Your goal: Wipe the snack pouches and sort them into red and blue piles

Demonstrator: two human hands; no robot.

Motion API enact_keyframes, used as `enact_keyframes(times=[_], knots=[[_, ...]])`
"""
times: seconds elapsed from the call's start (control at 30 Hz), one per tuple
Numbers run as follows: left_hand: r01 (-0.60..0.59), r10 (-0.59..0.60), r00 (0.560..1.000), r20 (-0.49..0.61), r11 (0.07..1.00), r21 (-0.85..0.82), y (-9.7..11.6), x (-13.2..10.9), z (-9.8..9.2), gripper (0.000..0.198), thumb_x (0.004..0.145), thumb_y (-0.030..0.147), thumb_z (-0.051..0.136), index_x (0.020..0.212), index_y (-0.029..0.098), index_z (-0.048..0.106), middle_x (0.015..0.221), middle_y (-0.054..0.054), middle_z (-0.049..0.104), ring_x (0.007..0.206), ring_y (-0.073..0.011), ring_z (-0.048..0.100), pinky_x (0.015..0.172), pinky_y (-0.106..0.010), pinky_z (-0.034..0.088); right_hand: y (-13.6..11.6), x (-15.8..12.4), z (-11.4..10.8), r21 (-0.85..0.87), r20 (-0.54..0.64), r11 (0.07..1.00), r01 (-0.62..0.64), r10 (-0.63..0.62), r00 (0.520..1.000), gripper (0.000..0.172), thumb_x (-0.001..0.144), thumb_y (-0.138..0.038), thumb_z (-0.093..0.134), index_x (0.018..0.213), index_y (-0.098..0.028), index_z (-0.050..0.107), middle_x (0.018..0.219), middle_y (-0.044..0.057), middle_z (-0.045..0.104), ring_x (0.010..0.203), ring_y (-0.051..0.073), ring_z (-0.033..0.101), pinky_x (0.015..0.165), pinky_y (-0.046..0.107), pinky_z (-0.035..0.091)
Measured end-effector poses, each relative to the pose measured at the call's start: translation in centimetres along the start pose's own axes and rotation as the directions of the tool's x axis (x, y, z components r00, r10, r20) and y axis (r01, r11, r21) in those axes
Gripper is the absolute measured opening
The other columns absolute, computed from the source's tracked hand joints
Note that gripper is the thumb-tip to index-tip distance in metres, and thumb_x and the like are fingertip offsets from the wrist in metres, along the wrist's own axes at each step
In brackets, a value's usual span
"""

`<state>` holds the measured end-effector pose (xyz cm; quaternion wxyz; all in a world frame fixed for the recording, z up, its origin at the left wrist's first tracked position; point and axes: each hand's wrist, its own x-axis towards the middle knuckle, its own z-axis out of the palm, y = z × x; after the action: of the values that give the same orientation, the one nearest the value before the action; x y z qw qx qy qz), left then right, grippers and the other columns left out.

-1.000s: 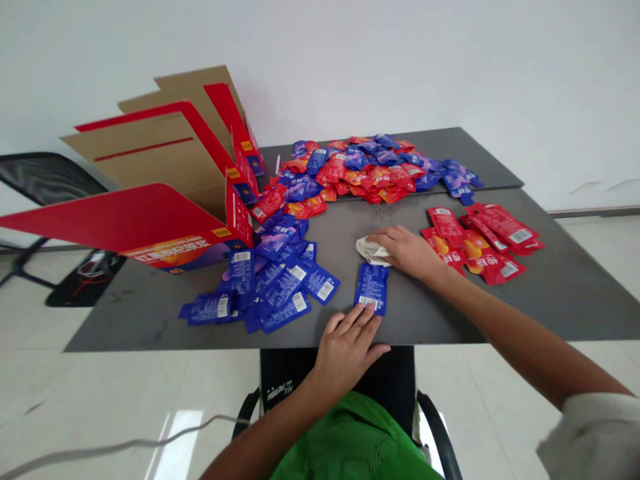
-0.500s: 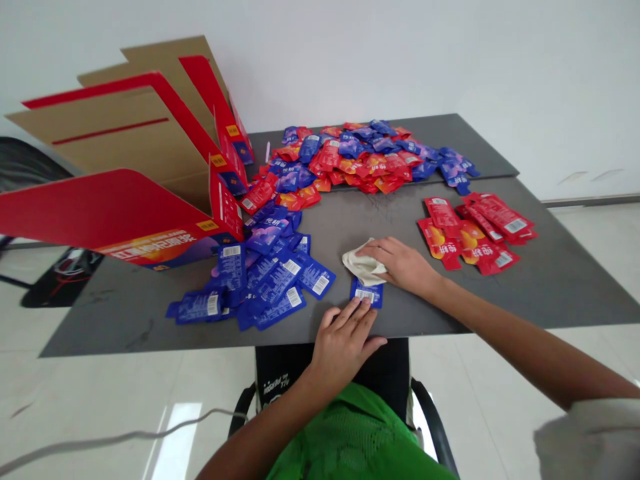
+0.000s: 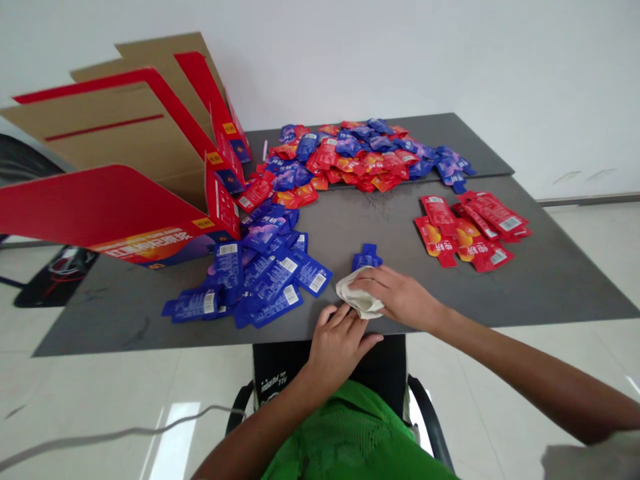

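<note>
Pressing a soft cloth onto a flat blue packet

The right hand (image 3: 403,299) holds a thin, pale cloth (image 3: 361,292), all wrinkly and bunched up. Its fingers are close together and bend over the top of the cloth. I cannot tell where its thumb is.

Under the cloth is one smooth blue packet (image 3: 367,259), near the middle of the front edge of the gray table (image 3: 500,287). Only its far end peeks out, with a narrow tip.

The left hand (image 3: 336,343) lies flat at the front edge. Its fingers are nearly side by side, the thumb sticks out, and the fingertips reach the cloth.

To the left, flat blue packets (image 3: 275,280) overlap in a messy pile. Stiff red boxes (image 3: 125,200) with brown insides stand by the left edge. Shiny red packets (image 3: 467,237) lie toward the right edge. Near the back edge is a bumpy red-and-blue heap (image 3: 357,160).
</note>
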<state>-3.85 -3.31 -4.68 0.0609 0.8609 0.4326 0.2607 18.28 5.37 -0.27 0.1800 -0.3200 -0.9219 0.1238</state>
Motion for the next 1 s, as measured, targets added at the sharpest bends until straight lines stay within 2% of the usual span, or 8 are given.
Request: enact_keyframes(times=[0.13, 0.3, 0.37, 0.47, 0.63, 0.77, 0.9, 1.0], knots=[[-0.026, 0.026, 0.999, -0.039, 1.000, 0.004, 0.0, 0.1, 0.0, 0.043, 0.108, 0.051, 0.059, 0.136, 0.018, 0.067, 0.139, -0.010, 0.074, 0.134, -0.0247, 0.066, 0.104, -0.043, 0.048, 3.3, 1.2, 1.2, -0.066, -0.037, 0.994, -0.090, 0.088, 0.995, 0.049, 0.097, -0.021, 0.065, 0.145, -0.026, 0.059, 0.138, 0.011, 0.068, 0.125, 0.029, 0.063, 0.104, 0.044, 0.056], [-0.015, 0.016, 0.999, -0.042, 1.000, 0.019, 0.0, 0.0, 0.0, 0.044, 0.107, 0.052, 0.059, 0.137, 0.020, 0.067, 0.144, -0.010, 0.071, 0.135, -0.0244, 0.066, 0.103, -0.043, 0.049, 8.0, 4.3, -1.4, -0.233, -0.081, 0.953, -0.193, 0.178, 0.981, 0.044, 0.097, -0.021, 0.065, 0.141, -0.022, 0.064, 0.134, 0.014, 0.070, 0.116, 0.032, 0.065, 0.100, 0.046, 0.056], [-0.011, 0.012, 0.999, -0.048, 1.000, 0.016, 0.1, 0.0, 0.1, 0.044, 0.107, 0.052, 0.059, 0.137, 0.020, 0.067, 0.144, -0.010, 0.071, 0.135, -0.0244, 0.066, 0.103, -0.043, 0.049, 7.5, 4.5, -2.6, -0.245, -0.168, 0.944, -0.220, 0.182, 0.969, 0.046, 0.097, -0.020, 0.064, 0.143, -0.022, 0.062, 0.137, 0.015, 0.068, 0.119, 0.033, 0.064, 0.102, 0.047, 0.055], [-0.011, 0.012, 0.999, -0.045, 1.000, 0.014, 0.1, 0.0, 0.1, 0.043, 0.107, 0.050, 0.061, 0.137, 0.020, 0.067, 0.143, -0.010, 0.072, 0.135, -0.0253, 0.066, 0.103, -0.044, 0.050, 4.3, 3.1, -3.0, -0.177, -0.268, 0.965, -0.191, 0.139, 0.953, 0.051, 0.100, -0.024, 0.061, 0.151, -0.024, 0.054, 0.141, 0.014, 0.065, 0.126, 0.033, 0.061, 0.107, 0.048, 0.053], [0.013, -0.013, 1.000, -0.003, 1.000, -0.009, 0.1, 0.0, 0.0, 0.039, 0.105, 0.051, 0.065, 0.130, 0.021, 0.071, 0.123, -0.009, 0.080, 0.126, -0.0264, 0.071, 0.103, -0.044, 0.050, 0.1, 0.1, 0.1, -0.059, -0.019, 0.998, 0.007, -0.008, 1.000, 0.047, 0.100, -0.021, 0.063, 0.146, -0.028, 0.057, 0.137, 0.009, 0.069, 0.120, 0.027, 0.065, 0.099, 0.042, 0.058], [-0.013, 0.013, 0.999, -0.036, 1.000, 0.003, 0.1, 0.0, 0.1, 0.042, 0.107, 0.049, 0.060, 0.135, 0.019, 0.068, 0.137, -0.011, 0.075, 0.133, -0.0263, 0.067, 0.102, -0.044, 0.050, 3.3, 1.0, 1.2, -0.081, -0.057, 0.993, -0.085, 0.080, 0.995, 0.049, 0.096, -0.019, 0.066, 0.144, -0.025, 0.059, 0.138, 0.011, 0.068, 0.123, 0.029, 0.063, 0.104, 0.044, 0.057], [-0.012, 0.013, 0.999, -0.052, 1.000, 0.025, 0.0, 0.0, 0.3, 0.043, 0.105, 0.051, 0.063, 0.135, 0.021, 0.068, 0.141, -0.010, 0.073, 0.133, -0.0260, 0.067, 0.101, -0.044, 0.051, 7.7, 3.7, -0.8, -0.208, -0.082, 0.960, -0.188, 0.175, 0.981, 0.046, 0.096, -0.021, 0.066, 0.142, -0.021, 0.063, 0.133, 0.015, 0.070, 0.118, 0.033, 0.065, 0.101, 0.049, 0.057], [0.004, -0.003, 0.999, -0.047, 1.000, 0.028, 0.0, -0.1, 0.5, 0.043, 0.104, 0.052, 0.065, 0.135, 0.022, 0.069, 0.140, -0.010, 0.073, 0.132, -0.0261, 0.068, 0.100, -0.043, 0.052, 7.6, 4.3, -2.9, -0.234, -0.209, 0.942, -0.240, 0.192, 0.959, 0.050, 0.097, -0.020, 0.063, 0.147, -0.024, 0.060, 0.136, 0.015, 0.068, 0.120, 0.034, 0.064, 0.104, 0.049, 0.055]])
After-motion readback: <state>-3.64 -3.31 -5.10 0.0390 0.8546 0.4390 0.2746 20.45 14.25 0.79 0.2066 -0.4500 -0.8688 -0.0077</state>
